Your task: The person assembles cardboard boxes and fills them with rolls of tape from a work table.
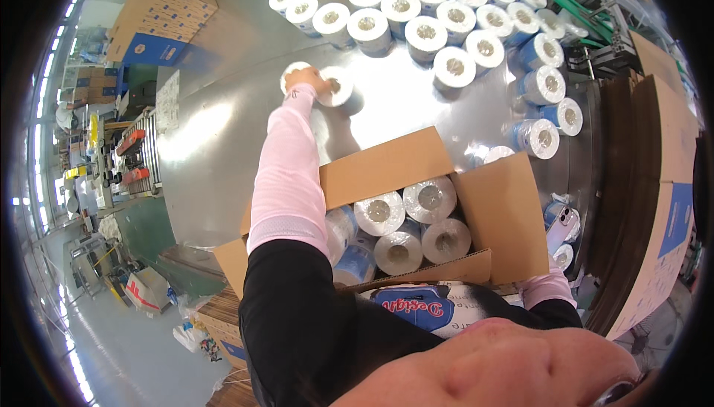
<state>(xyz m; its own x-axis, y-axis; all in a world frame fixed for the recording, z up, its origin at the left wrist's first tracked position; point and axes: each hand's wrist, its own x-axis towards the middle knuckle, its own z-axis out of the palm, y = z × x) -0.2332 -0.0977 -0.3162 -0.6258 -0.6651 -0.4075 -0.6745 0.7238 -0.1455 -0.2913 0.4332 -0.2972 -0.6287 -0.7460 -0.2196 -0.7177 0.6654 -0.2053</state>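
My left arm, in a pink sleeve cover, reaches out over the metal table. At its end my left hand (pixel 304 80) is closed on two plastic-wrapped paper rolls, with the right-hand roll (pixel 338 89) showing most. Close to my body sits an open cardboard box (pixel 390 165) with its flaps spread. Several wrapped rolls (pixel 380 214) fill part of it, ends up, while others at its left lie partly under my arm. My right hand (pixel 549 282) is low beside the box's right flap; its fingers are hidden. A lilac phone (pixel 563 227) is just beyond it; I cannot tell whether the hand touches it.
Many upright rolls (pixel 426 33) crowd the far side of the metal table (pixel 216 147), and several lie at its right. A printed carton (pixel 165 17) stands at the far left. Flat cardboard (pixel 632 184) is stacked along the right, near a green frame (pixel 576 13).
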